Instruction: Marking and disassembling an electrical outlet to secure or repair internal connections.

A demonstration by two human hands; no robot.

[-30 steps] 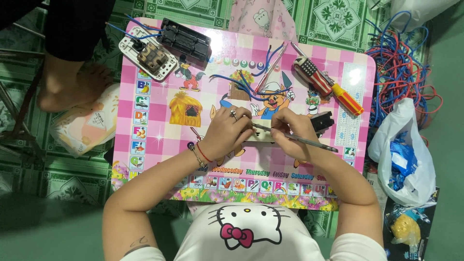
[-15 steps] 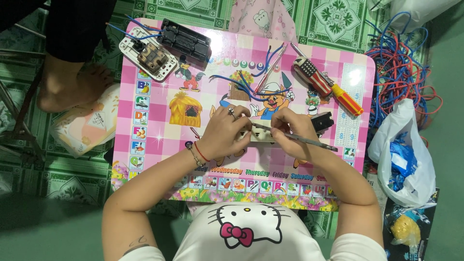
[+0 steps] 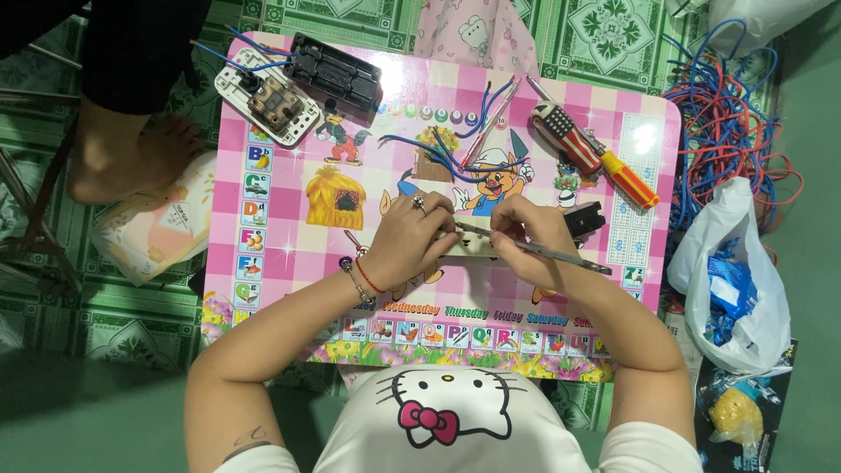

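Observation:
My left hand (image 3: pixel 410 238) presses down on a small white switch plate (image 3: pixel 464 248) in the middle of the pink cartoon table (image 3: pixel 289 219). My right hand (image 3: pixel 530 235) grips a thin metal screwdriver (image 3: pixel 561 257), its tip at the plate between my hands and its shaft slanting right. The plate is mostly hidden under my fingers. A small black part (image 3: pixel 583 219) lies just right of my right hand.
A white switch panel (image 3: pixel 267 101) and black socket block (image 3: pixel 337 74) sit at the table's far left. Loose blue and red wires (image 3: pixel 464 149), a striped screwdriver (image 3: pixel 565 138) and an orange-handled one (image 3: pixel 629 180) lie beyond. A wire tangle (image 3: pixel 727 114) and plastic bag (image 3: pixel 731 289) are right; another person's foot (image 3: pixel 131 158) left.

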